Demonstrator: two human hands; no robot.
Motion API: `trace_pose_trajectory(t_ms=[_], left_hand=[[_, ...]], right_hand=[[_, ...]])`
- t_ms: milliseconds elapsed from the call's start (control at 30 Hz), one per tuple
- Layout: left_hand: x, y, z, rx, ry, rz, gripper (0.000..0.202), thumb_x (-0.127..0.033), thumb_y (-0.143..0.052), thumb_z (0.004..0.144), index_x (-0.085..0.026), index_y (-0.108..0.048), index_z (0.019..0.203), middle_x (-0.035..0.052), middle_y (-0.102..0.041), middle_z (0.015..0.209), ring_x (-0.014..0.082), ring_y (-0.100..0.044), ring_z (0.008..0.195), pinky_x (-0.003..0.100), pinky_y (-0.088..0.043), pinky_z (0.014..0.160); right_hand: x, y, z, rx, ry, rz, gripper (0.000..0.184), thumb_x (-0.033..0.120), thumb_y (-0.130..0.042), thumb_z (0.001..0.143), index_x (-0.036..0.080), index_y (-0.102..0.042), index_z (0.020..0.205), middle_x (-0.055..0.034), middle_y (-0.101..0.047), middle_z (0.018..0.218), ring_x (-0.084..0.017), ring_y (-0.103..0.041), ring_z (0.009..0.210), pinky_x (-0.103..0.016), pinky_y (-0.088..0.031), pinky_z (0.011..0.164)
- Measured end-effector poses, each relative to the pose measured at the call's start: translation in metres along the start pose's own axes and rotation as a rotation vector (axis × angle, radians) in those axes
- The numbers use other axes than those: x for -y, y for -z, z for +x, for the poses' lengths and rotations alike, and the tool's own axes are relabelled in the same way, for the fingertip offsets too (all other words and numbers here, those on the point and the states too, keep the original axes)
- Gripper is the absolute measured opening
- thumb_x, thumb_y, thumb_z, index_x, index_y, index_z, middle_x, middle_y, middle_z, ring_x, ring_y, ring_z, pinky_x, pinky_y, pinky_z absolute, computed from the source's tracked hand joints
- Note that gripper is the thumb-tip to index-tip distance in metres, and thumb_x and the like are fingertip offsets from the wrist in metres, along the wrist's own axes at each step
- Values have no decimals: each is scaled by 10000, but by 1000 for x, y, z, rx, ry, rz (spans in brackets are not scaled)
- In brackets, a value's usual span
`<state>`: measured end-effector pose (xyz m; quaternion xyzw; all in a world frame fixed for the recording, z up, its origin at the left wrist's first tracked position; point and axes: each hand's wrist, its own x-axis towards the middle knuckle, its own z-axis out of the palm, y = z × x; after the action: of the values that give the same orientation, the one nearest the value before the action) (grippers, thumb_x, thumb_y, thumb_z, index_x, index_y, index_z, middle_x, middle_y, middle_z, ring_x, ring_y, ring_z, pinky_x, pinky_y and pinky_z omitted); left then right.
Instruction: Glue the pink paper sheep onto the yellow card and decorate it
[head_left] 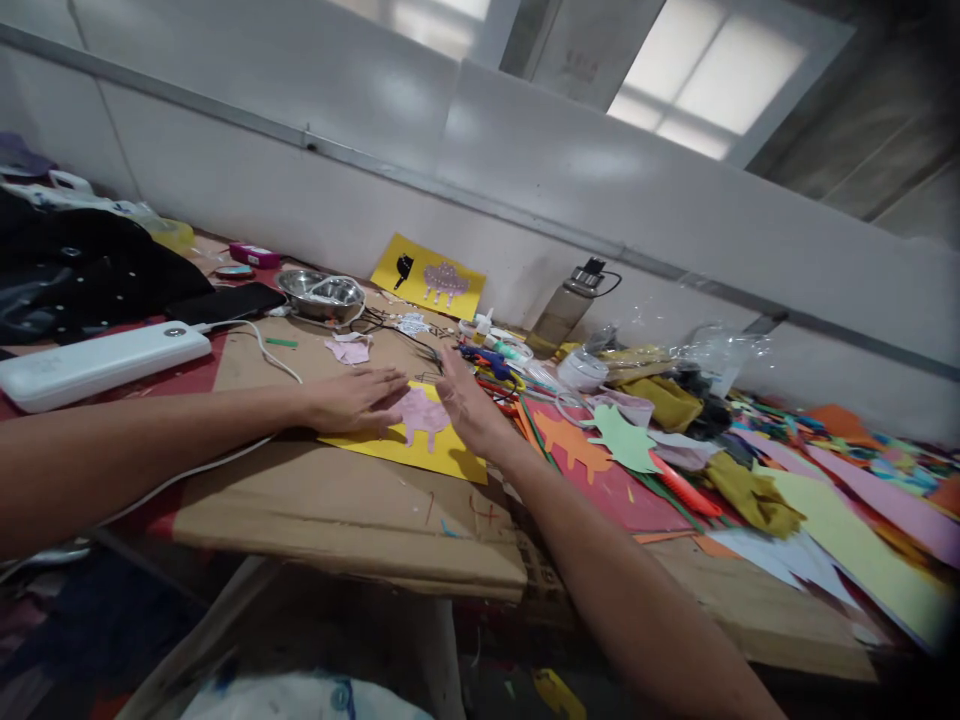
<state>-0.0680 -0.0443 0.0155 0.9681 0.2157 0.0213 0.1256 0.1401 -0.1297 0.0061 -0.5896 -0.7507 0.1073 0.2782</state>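
Observation:
A yellow sheet [442,460] lies on the cardboard, with a pale purple animal-shaped cutout [424,415] on its middle. My left hand [360,400] rests flat over the sheet's left part, fingers stretched toward the cutout. On the other side, my right hand [469,405] stands edge-on at the sheet's right part, its fingers straight and apart from the left hand. Neither hand grips anything. Behind them, another yellow sheet [469,290] leans at the wall, bearing a dotted purple animal and a black shape. A scrap of pale purple cloth [349,348] lies beyond my left hand.
A white power bank [105,362] with a cable sits at left, near a metal bowl [319,295]. A grey bottle [568,308] stands by the wall. Orange [574,445] and green animal cutouts [622,437], scissors and coloured paper crowd the right. The cardboard's front edge [360,575] is close.

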Motion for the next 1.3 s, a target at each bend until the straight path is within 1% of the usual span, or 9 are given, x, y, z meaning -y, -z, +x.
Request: trace_pose_trajectory(t_ms=[67, 267, 467, 667, 867, 1067, 1167, 1233, 1300], left_hand=[[-4, -3, -2, 88, 14, 44, 819, -617, -334, 892, -81, -234, 1503, 154, -150, 1581, 264, -94, 1474, 398, -52, 1178], [-12, -1, -4, 120, 65, 87, 897, -668, -293, 878, -50, -151, 1513, 151, -95, 1586, 254, -58, 1478, 379, -25, 1180], [-10, -3, -5, 99, 75, 70, 933, -703, -292, 859, -47, -170, 1510, 169, -121, 1581, 264, -99, 1474, 382, -49, 1178], [-5, -9, -4, 50, 76, 37, 969, -731, -309, 835, -35, -210, 1501, 184, -162, 1572, 276, -127, 1468, 381, -66, 1178], [-3, -7, -7, 32, 69, 49, 950, -716, -320, 841, -25, -249, 1489, 192, -194, 1561, 280, -160, 1462, 377, -87, 1175], [11, 4, -10, -22, 93, -8, 833, -706, -435, 802, -105, -498, 1375, 178, -424, 1472, 315, -380, 1363, 379, -236, 1131], [16, 6, -7, -169, 106, -37, 609, -604, -425, 867, -155, -636, 1221, 148, -562, 1358, 288, -508, 1250, 362, -328, 1069], [17, 3, -5, -250, 57, -11, 590, -556, -475, 864, -152, -593, 1277, 147, -472, 1446, 281, -415, 1337, 361, -263, 1114], [15, -3, -5, -216, -5, 10, 690, -573, -508, 841, -149, -485, 1385, 137, -332, 1533, 269, -272, 1424, 356, -165, 1156]], right_hand=[[-3, -1, -1, -13, 6, -46, 904, 737, -125, 867, 125, -119, 1532, -135, -66, 1602, -239, 11, 1478, -480, -80, 1185], [6, -17, -8, 340, -1, -246, 831, 649, -163, 926, 58, -198, 1510, -175, -131, 1582, -257, -50, 1477, -483, -29, 1184], [2, -10, -7, 63, -8, -216, 849, 668, -167, 916, 78, -126, 1524, -157, -29, 1598, -248, 31, 1476, -484, -36, 1183], [0, -17, -8, 311, -18, -312, 739, 574, -188, 961, 73, -237, 1502, -170, -143, 1578, -248, -68, 1475, -486, -60, 1183], [-3, -11, -5, 104, -22, -169, 735, 597, -251, 944, 100, -307, 1482, -161, -227, 1565, -239, -147, 1467, -470, -132, 1182], [-15, 14, -1, -360, -78, 19, 469, 452, -415, 930, 151, -620, 1224, -141, -630, 1264, -241, -561, 1192, -421, -399, 1042], [-14, 17, -3, -370, -58, 33, 314, 337, -510, 882, 168, -690, 1075, -114, -697, 1099, -224, -628, 1024, -385, -477, 925], [-10, 15, -4, -320, -46, 33, 243, 284, -550, 850, 191, -711, 1006, -88, -713, 1025, -205, -643, 934, -358, -500, 864], [-5, 12, -6, -250, -26, 20, 208, 238, -583, 818, 199, -721, 969, -73, -714, 973, -184, -643, 843, -338, -510, 812]])
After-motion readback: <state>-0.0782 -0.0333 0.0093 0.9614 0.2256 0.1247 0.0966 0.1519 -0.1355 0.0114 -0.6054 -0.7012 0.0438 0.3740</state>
